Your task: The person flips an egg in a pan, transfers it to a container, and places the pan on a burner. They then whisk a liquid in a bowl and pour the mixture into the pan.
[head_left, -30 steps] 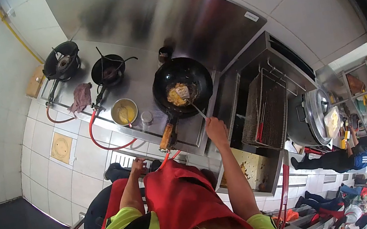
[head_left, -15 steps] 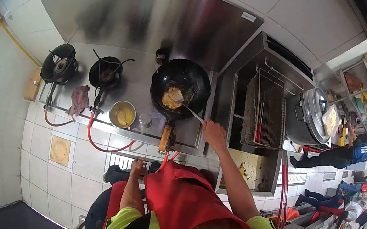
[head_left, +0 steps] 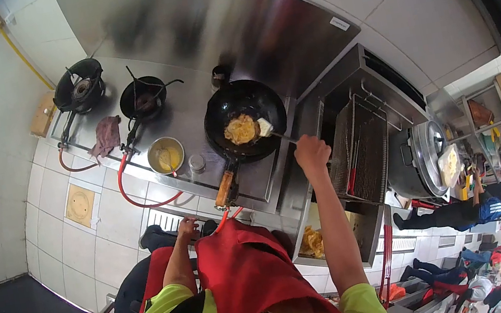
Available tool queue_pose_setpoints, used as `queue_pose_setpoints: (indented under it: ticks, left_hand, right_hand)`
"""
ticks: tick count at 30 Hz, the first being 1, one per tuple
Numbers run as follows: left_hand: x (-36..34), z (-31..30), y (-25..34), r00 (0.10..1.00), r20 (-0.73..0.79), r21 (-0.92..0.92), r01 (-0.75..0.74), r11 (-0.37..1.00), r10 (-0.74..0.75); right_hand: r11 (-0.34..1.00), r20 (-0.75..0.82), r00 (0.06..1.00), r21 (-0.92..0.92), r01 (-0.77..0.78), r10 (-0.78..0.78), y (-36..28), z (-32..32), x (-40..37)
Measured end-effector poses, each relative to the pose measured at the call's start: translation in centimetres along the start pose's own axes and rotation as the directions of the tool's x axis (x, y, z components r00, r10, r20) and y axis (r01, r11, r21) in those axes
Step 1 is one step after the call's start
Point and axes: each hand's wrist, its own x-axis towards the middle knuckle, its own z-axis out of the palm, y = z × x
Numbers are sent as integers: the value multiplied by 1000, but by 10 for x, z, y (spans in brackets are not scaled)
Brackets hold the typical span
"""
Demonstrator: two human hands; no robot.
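My right hand [head_left: 313, 152] is closed round the handle of a spatula [head_left: 265, 127]. The blade touches the right side of a yellow, browned egg-like food [head_left: 242, 130] that lies in a black wok [head_left: 225, 104]. The wok rests on the steel stove, its wooden handle [head_left: 224, 189] pointing toward me. Near my waist, my left hand [head_left: 188, 228] hangs beside the red apron with its fingers loosely curled in and nothing visible in them. Left of the wok stand a metal bowl [head_left: 158, 166] of yellow liquid with a utensil in it, and a small jar [head_left: 196, 163].
Two black burners [head_left: 143, 98] and a crumpled cloth [head_left: 106, 135] are on the left of the stove. To the right is a fryer with a wire basket [head_left: 361, 144] and fried pieces [head_left: 312, 242]. Beyond it stands a large lidded pot [head_left: 429, 156]; other people are farther off.
My right hand has moved right with the spatula, whose blade has gone from on top of the food to its right edge. The food looks rounder. My left hand has barely moved.
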Motion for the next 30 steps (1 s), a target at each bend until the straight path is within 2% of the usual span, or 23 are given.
queue_pose_setpoints:
  ticks: [2, 8, 11, 14, 16, 20, 22, 30]
  left_hand:
    - [1, 1, 0, 1000, 5, -23, 4, 1000, -4]
    - [-3, -1, 0, 1000, 0, 49, -17, 999, 17]
    - [0, -1, -4, 998, -16, -15, -65, 998, 65]
    - [-2, -2, -3, 1000, -29, 34, -5, 999, 6]
    - [1, 0, -6, 998, -31, -2, -57, 998, 57]
    - [-11, 3, 6, 1000, -28, 15, 5, 1000, -5]
    - [-10, 3, 6, 1000, -10, -16, 4, 1000, -4]
    - [-2, 0, 5, 999, 3, 52, 34, 998, -34]
  right_hand:
    - [999, -23, 999, 19, 49, -48, -3, 1, -1]
    - [999, -79, 996, -3, -38, 38, 6, -1, 9]
    - [1000, -64, 998, 3, 9, -9, 9, -5, 10]
    - [997, -55, 998, 73, 10, -6, 3, -7, -2]
    - [964, 65, 997, 258, -67, 52, -6, -2, -12]
    - [942, 144, 990, 331, -47, -1, -26, 29, -36]
    - [936, 282, 959, 333, -112, 14, -31, 39, -45]
    - [925, 228, 973, 378, -52, -39, -18, 53, -53]
